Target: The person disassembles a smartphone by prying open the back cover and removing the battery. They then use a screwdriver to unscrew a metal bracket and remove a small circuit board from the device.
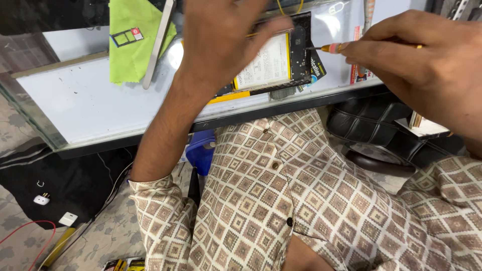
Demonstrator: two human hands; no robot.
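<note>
Green cloth [131, 45] with a small card tray sits far left on the desk [90, 100]. Left hand [221, 40] presses down on the opened phone [281, 60], fingers spread over its upper edge, pinning it. The phone's long axis runs away from the body, battery up. Right hand [411, 55] pinches a small screwdriver [326, 48], tip pointing left and touching the phone's right edge.
</note>
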